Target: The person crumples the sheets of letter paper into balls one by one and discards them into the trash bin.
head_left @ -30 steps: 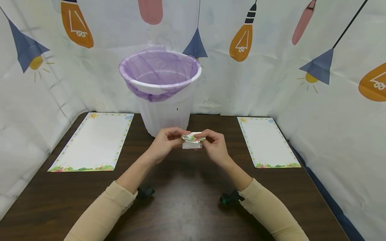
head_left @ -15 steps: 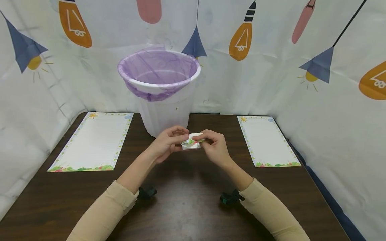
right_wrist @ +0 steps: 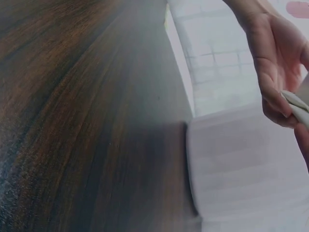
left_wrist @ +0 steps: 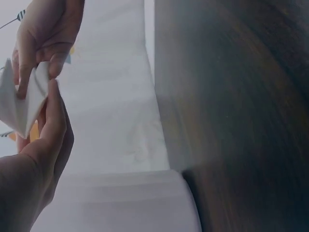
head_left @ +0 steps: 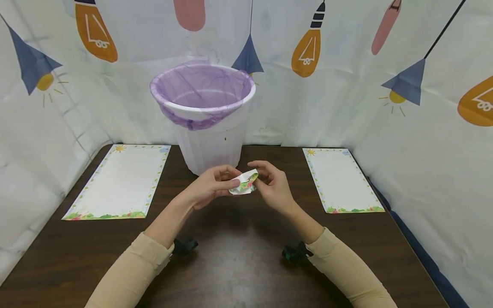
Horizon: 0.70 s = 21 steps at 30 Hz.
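Observation:
A small folded piece of white paper [head_left: 245, 182] with a green and pink print is held between both hands above the table. My left hand [head_left: 213, 185] pinches its left side, thumb on the near face. At the paper's right side is my right hand [head_left: 272, 184], its thumb by the near edge and the forefinger stretched out behind. In the left wrist view, a right-hand finger lies against the folded paper [left_wrist: 29, 101], with the thumb at its other side. The right wrist view shows only one end of the paper [right_wrist: 297, 107], by the left hand's fingertips.
A white bin [head_left: 212, 145] with a purple liner [head_left: 208, 87] stands behind the hands. Flat sheets with printed borders lie on the table's left [head_left: 119, 182] and right [head_left: 343, 182]. A patterned curtain [head_left: 346, 107] hangs at the back and sides.
The folded paper has turned so its right end tilts up, and more of its printed face shows. The right forefinger has lifted off the paper's top. The left thumb has moved onto the near face.

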Each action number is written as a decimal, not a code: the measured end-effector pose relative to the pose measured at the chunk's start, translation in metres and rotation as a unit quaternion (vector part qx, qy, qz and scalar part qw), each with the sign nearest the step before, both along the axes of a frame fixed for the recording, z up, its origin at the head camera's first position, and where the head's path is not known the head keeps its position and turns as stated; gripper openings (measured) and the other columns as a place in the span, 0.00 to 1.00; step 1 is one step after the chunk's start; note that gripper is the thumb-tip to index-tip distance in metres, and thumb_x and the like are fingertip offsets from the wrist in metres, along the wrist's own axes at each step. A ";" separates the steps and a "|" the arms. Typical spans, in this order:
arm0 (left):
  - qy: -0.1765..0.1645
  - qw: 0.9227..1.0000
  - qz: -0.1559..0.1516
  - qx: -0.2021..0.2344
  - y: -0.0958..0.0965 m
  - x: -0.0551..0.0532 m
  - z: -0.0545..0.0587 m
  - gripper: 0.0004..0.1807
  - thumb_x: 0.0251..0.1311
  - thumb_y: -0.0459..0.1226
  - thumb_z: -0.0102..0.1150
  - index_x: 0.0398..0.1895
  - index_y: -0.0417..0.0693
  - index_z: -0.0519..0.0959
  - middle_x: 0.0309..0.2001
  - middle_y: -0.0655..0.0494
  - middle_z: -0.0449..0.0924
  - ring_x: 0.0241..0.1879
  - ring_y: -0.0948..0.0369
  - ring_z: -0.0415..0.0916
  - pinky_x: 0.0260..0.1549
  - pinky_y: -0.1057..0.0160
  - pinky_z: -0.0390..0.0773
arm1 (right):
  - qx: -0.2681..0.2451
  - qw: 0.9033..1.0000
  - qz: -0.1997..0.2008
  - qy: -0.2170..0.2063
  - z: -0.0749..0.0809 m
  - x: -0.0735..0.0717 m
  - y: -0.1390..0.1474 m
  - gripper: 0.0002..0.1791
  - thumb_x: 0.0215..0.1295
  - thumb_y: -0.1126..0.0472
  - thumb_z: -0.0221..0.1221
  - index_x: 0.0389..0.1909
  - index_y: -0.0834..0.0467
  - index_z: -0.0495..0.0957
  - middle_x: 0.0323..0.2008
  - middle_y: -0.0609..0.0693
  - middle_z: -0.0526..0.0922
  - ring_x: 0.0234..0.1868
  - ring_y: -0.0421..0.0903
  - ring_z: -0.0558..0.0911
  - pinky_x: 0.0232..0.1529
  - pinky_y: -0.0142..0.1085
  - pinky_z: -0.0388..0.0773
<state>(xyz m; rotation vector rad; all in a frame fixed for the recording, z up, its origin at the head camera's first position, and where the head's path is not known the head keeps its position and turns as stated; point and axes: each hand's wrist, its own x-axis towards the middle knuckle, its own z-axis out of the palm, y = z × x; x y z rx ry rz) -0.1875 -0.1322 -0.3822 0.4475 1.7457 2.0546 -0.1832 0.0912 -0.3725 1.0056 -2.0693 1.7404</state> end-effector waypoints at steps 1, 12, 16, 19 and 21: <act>0.004 1.000 0.005 -0.001 0.001 0.000 -0.001 0.11 0.69 0.29 0.62 0.53 0.39 0.77 0.50 0.44 0.80 0.45 0.54 0.80 0.46 0.58 0.82 | 0.000 1.000 -0.002 -0.002 0.000 0.000 0.000 0.17 0.63 0.84 0.58 0.51 0.72 0.78 0.35 0.62 0.88 0.14 0.38 0.62 0.16 0.30 0.60; 0.070 0.994 0.083 -0.023 0.011 -0.002 -0.010 0.15 0.63 0.25 0.67 0.52 0.31 0.79 0.46 0.46 0.83 0.38 0.57 0.84 0.38 0.63 0.83 | -0.004 0.995 0.042 -0.093 -0.026 -0.028 0.007 0.09 0.66 0.80 0.59 0.46 0.71 0.81 0.38 0.57 0.87 0.32 0.42 0.81 0.30 0.34 0.80; 0.104 0.987 0.116 -0.046 0.011 -0.002 -0.010 0.14 0.61 0.26 0.70 0.49 0.31 0.81 0.46 0.44 0.83 0.39 0.55 0.84 0.38 0.62 0.83 | -0.015 0.983 0.096 -0.155 -0.031 -0.033 0.011 0.11 0.74 0.75 0.54 0.53 0.72 0.78 0.45 0.54 0.85 0.39 0.47 0.84 0.40 0.44 0.86; 0.126 0.981 0.132 -0.063 0.010 -0.003 -0.009 0.14 0.60 0.27 0.72 0.47 0.32 0.82 0.45 0.44 0.84 0.37 0.54 0.84 0.37 0.63 0.83 | -0.036 0.970 0.143 -0.193 -0.031 -0.032 0.014 0.15 0.79 0.70 0.47 0.58 0.74 0.75 0.50 0.56 0.82 0.48 0.50 0.83 0.48 0.49 0.84; 0.138 0.979 0.134 -0.072 0.009 -0.003 -0.010 0.13 0.60 0.27 0.72 0.47 0.32 0.83 0.44 0.43 0.84 0.35 0.55 0.84 0.35 0.63 0.83 | -0.039 0.966 0.158 -0.203 -0.030 -0.031 0.014 0.18 0.80 0.65 0.46 0.59 0.75 0.74 0.52 0.57 0.81 0.50 0.51 0.82 0.50 0.52 0.83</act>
